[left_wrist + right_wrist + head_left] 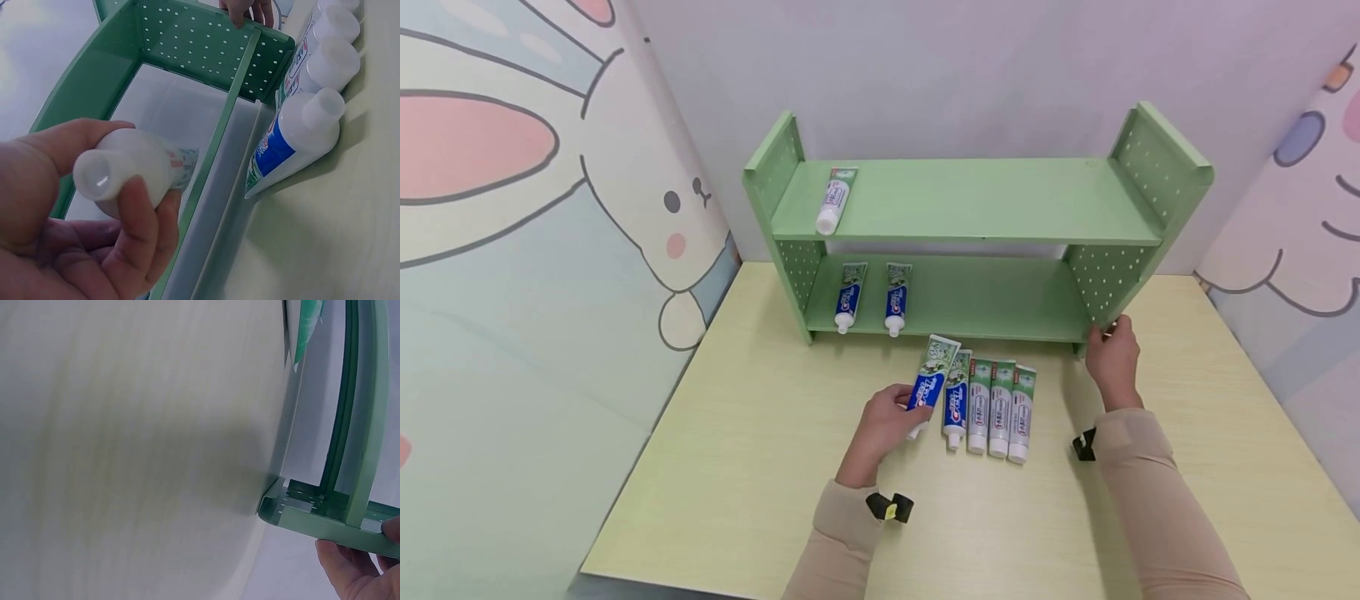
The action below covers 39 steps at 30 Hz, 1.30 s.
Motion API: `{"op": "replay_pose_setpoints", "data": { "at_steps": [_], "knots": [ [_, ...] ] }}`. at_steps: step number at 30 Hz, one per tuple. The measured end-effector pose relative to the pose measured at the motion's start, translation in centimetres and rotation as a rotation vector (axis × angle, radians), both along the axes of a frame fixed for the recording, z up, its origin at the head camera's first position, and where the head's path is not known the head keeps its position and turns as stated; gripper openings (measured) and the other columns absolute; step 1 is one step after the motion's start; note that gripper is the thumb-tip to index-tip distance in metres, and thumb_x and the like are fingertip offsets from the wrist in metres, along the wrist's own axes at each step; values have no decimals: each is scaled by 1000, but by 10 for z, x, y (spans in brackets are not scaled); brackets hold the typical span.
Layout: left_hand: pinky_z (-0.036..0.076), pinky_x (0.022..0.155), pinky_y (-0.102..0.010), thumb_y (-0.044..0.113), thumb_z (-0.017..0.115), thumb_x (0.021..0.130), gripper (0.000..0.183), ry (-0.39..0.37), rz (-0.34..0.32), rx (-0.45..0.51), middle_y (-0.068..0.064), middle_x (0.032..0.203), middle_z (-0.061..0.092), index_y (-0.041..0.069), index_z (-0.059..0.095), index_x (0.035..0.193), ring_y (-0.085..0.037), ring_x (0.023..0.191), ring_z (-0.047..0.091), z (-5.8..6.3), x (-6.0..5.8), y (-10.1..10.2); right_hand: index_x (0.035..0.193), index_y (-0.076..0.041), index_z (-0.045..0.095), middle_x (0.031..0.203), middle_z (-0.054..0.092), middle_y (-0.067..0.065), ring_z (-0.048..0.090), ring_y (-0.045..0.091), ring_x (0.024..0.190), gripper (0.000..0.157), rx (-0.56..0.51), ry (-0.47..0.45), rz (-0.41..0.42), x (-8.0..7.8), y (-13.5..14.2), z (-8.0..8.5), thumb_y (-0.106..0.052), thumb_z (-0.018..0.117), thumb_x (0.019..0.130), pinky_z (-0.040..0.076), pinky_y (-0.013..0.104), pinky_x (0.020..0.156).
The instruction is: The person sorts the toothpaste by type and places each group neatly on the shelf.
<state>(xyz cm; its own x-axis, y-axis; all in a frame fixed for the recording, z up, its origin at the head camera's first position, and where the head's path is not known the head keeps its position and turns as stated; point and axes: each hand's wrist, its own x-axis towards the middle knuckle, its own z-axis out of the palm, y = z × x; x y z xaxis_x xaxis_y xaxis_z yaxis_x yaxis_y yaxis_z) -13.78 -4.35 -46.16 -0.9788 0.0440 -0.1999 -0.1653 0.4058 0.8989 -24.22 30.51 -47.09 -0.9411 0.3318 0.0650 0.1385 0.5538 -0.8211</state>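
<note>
My left hand grips a blue, green and white toothpaste tube near its cap, over the table just left of a row of tubes. In the left wrist view the held tube's white cap faces the camera, with the fingers curled round it. My right hand holds the lower front corner of the green shelf's right side panel; in the right wrist view its fingers pinch the panel's edge. Beside the held tube lies another blue toothpaste tube.
Several green-and-white toothpaste tubes lie side by side on the table. On the lower shelf are two blue tubes at the left; the upper shelf bears one white-and-green tube. Walls with cartoon prints stand on both sides.
</note>
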Motion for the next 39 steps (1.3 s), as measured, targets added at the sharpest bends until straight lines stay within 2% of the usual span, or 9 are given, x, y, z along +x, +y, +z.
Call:
{"op": "replay_pose_setpoints", "data": {
  "at_steps": [12, 18, 27, 34, 39],
  "knots": [
    [51, 73, -34, 25, 74, 86, 48, -7, -3, 3, -5, 103, 63, 1, 61, 125, -20, 90, 58, 7, -9, 9, 143, 8, 26, 134, 41, 33, 48, 42, 117, 51, -10, -13, 6, 1, 1, 2, -24, 31, 104, 47, 49, 87],
    [51, 72, -32, 24, 73, 87, 48, 3, 0, 41, -4, 103, 63, 0, 60, 127, -19, 89, 58, 11, -16, 13, 144, 8, 26, 134, 41, 33, 47, 42, 118, 51, -14, -14, 0, 2, 1, 1, -24, 31, 104, 47, 50, 88],
    [52, 80, -35, 26, 73, 88, 50, -22, 35, 89, -5, 106, 63, 1, 58, 129, -19, 92, 60, 15, -31, 21, 144, 8, 26, 134, 41, 33, 47, 43, 119, 51, -14, -7, -1, 2, 1, 1, -24, 31, 104, 47, 50, 88],
    [53, 80, -33, 23, 73, 88, 50, 25, 66, 97, -9, 108, 65, -1, 58, 129, -21, 93, 63, 16, -44, 31, 144, 7, 26, 134, 41, 32, 47, 43, 119, 51, -18, -4, 3, 2, 1, 1, -25, 31, 104, 46, 51, 89],
    [53, 83, -35, 23, 72, 89, 49, 24, 102, 126, -11, 112, 65, 0, 57, 130, -24, 98, 63, 18, -52, 40, 145, 6, 24, 136, 40, 32, 46, 42, 120, 52, -27, -11, 6, 3, 0, 2, -25, 30, 104, 46, 50, 89]
  ]
}}
